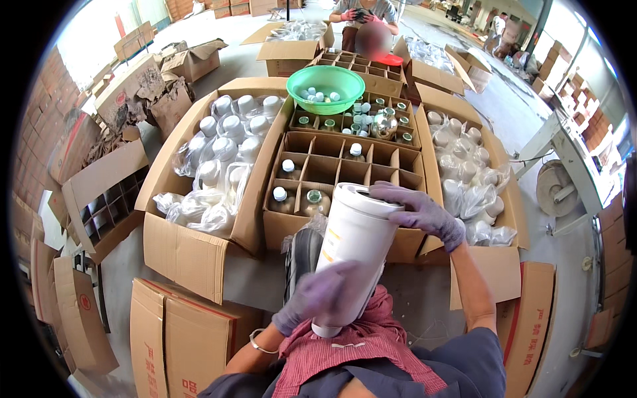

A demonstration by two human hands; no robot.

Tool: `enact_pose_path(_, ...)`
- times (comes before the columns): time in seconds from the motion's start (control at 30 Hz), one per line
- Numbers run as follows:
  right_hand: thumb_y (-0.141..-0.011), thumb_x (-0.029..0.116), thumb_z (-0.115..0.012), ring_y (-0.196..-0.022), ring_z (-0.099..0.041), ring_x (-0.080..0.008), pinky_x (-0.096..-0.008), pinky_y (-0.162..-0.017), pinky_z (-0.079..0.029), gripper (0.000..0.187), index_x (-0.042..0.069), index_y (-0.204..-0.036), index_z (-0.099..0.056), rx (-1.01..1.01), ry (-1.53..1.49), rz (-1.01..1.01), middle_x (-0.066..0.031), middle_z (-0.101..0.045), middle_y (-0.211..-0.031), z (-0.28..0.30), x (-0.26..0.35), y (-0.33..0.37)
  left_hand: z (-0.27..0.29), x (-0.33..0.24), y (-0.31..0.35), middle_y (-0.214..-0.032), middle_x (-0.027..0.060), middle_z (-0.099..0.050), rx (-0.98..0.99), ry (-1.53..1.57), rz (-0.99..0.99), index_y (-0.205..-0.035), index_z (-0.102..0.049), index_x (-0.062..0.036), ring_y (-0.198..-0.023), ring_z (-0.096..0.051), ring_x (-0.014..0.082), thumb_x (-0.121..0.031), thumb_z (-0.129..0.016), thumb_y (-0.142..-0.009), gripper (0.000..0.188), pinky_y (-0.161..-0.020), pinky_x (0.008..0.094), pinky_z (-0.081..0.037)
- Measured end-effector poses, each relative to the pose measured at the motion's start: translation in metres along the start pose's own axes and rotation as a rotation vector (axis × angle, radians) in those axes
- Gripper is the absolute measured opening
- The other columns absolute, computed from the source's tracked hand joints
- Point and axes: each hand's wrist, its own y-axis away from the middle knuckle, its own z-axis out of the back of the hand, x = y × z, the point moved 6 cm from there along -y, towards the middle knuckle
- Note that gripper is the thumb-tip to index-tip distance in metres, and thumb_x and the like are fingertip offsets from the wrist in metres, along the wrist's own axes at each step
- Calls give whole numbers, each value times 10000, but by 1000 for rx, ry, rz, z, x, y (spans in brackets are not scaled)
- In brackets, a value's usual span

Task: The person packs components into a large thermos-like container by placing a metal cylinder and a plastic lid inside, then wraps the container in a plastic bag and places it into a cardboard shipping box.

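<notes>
A large white cylinder (355, 239), like a vacuum flask body, leans across my lap with its dark-centred top tilted away from me. My right hand (424, 215), in a purple-grey glove, grips the top rim from the right, fingers bent over the edge. Against its lower left side, my left hand (318, 295) is gloved too and smeared by motion; its fingers are unclear. Just beyond stands a divided carton (318, 144) holding several bottles, one of them a white-capped bottle (280, 201) and another a bottle with a bare greenish mouth (315, 199).
Cartons of bagged white containers flank me, at left (229, 129) and right (458, 152). A green basin (361, 85) with small white caps rests on a farther divided carton of bottles. Beyond it another person (348, 14) works. A metal-framed machine (554, 179) stands right.
</notes>
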Motion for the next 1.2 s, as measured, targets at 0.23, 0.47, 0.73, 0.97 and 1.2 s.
enact_pose_path(0.23, -886, 462, -610, -1095, -612, -286, -398, -942, -461, 520, 46, -1195, -652, 3, 268, -39, -136, -659, -1169, -10, 9, -27, -45, -12, -11, -859, 101, -630, 111, -505, -18, -1443, -376, 22, -658, -591, 164, -84, -494, -961, 507, -659, 336, -501)
enact_pose_path(0.47, -894, 475, -604, -1283, -505, -285, -383, -1100, -358, 587, 40, -1286, -596, 173, 474, -600, -179, -571, -1333, -33, 0, -40, -56, 6, -28, -914, 18, -684, 96, -654, -91, -1397, -444, 7, -790, -653, 174, -161, -550, -944, 494, -734, 343, -512)
enact_pose_path(0.73, -900, 380, -614, -1128, -597, -352, -406, -1021, -442, 527, 55, -1311, -565, 158, 447, -574, -219, -649, -1159, -34, -6, -37, -41, 9, -21, -764, 74, -643, -12, -621, -84, -1456, -385, -58, -668, -598, 163, -189, -586, -945, 565, -675, 331, -501)
enact_pose_path(0.97, -913, 462, -564, -1102, -627, -239, -352, -966, -462, 559, 48, -1288, -594, 55, 19, 64, -159, -672, -1154, -16, 8, -20, 2, 14, 0, -1032, 116, -685, -96, 195, -17, -1272, -579, -9, -774, -675, 166, -214, -512, -986, 358, -661, 293, -553)
enact_pose_path(1.2, -900, 438, -576, -969, -677, -290, -380, -884, -504, 498, 85, -1247, -636, 38, 365, 27, -184, -693, -1035, -32, 35, -38, -33, 8, -8, -792, 141, -649, 53, -477, -202, -1386, -483, -55, -597, -608, 218, -200, -526, -971, 442, -606, 344, -495)
